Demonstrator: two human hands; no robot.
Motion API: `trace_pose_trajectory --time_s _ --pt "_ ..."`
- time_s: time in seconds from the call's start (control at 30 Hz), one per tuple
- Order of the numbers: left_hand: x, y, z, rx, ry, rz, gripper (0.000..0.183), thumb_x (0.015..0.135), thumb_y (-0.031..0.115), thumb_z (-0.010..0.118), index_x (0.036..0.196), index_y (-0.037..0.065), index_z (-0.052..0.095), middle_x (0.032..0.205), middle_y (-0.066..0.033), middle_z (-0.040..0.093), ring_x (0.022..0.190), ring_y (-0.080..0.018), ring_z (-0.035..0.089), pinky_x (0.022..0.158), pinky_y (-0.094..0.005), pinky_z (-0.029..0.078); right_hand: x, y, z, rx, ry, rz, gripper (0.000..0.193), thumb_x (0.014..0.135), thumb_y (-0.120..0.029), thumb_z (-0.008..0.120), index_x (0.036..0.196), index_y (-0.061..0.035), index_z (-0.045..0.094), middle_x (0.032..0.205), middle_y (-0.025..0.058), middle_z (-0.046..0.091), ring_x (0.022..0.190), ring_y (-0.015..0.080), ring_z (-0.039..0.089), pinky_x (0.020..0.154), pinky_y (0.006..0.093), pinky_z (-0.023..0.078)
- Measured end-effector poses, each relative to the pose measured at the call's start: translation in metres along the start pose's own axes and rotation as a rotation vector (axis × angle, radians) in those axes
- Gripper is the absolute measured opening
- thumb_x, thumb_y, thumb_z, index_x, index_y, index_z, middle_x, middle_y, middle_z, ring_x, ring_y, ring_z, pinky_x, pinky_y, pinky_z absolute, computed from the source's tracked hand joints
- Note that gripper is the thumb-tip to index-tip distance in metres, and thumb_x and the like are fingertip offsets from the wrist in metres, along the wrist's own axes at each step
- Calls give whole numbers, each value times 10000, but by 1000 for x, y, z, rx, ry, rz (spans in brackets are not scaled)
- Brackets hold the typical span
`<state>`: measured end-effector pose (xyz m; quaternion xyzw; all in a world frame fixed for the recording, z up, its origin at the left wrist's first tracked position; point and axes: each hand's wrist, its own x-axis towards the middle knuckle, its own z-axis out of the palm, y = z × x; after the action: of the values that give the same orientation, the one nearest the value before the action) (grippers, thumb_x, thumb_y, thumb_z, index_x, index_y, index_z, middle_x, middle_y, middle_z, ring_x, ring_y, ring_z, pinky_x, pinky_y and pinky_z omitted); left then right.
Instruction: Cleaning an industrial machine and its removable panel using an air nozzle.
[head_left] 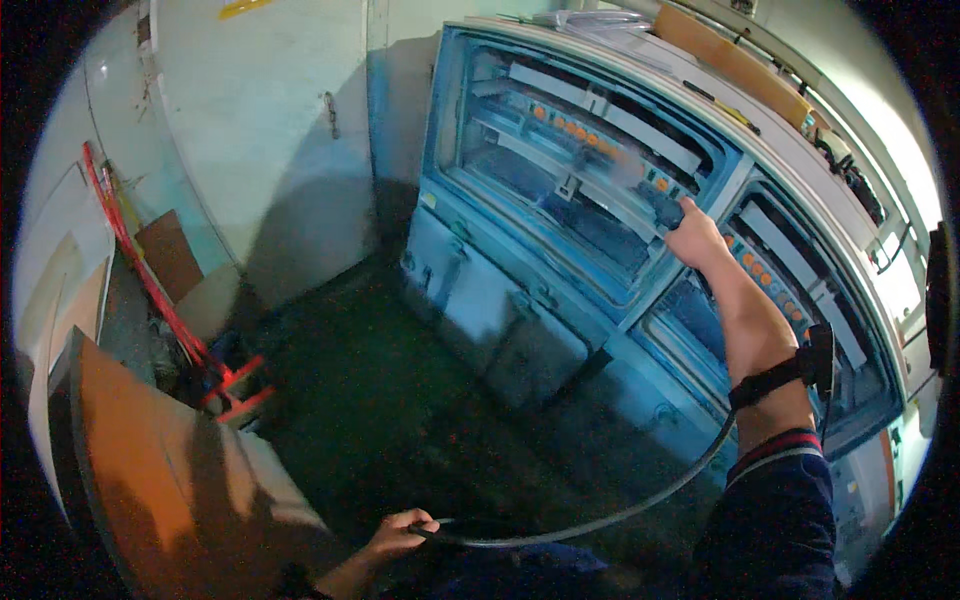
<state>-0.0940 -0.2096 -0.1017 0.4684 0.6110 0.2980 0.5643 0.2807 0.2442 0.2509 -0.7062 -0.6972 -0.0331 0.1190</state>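
My right hand (698, 236) reaches out to the blue cabinet (510, 255), its fingers closed around a dark handled tool (664, 208). The tool's far end is smeared by motion, so its kind cannot be told. It lies in front of the upper opening, where a row of small orange round parts (575, 128) runs along a pale rail. Low in the view, my left hand (402, 532) is closed on the dark end of a grey hose (610, 522). That hose curves up to the right and passes out of sight behind my right forearm.
A second opening (770, 275) with more orange parts is at the right. On the cabinet top lie a yellow-black tool (722, 106) and a long brown board (730, 62). Red poles (150, 275) lean at the left, near an orange-brown panel (150, 450). A pale door (260, 130) stands behind.
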Motion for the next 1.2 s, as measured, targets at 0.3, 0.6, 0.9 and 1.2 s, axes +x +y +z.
trace_pose_trajectory --time_s 0.3,0.6,0.9,1.2 --pt "36 46 82 -99 -118 51 256 948 302 706 993 51 684 856 -31 630 819 -122 596 777 -288 466 79 20 18 48 7 -111 610 836 -151 577 1425 -64 443 1280 241 642 1194 391 624 1001 501 499" --pt "49 61 155 222 95 -19 210 942 287 701 1045 105 720 967 -93 713 932 -203 681 827 -355 527 133 -3 44 90 -46 -213 539 861 -147 561 1382 -59 458 1272 242 644 1194 416 617 999 520 497" --pt "32 84 184 93 143 -286 340 930 393 694 1046 75 719 1023 -137 723 995 -291 690 846 -405 528 151 -48 49 127 -54 -311 634 854 -137 575 1464 -89 408 1253 224 658 1176 391 634 980 511 504" --pt "45 102 173 182 114 -31 294 943 328 675 1002 41 693 975 -177 705 968 -360 681 820 -432 516 143 -65 41 172 11 -391 656 848 -166 598 1475 -117 409 1243 225 663 1151 399 642 973 510 507"
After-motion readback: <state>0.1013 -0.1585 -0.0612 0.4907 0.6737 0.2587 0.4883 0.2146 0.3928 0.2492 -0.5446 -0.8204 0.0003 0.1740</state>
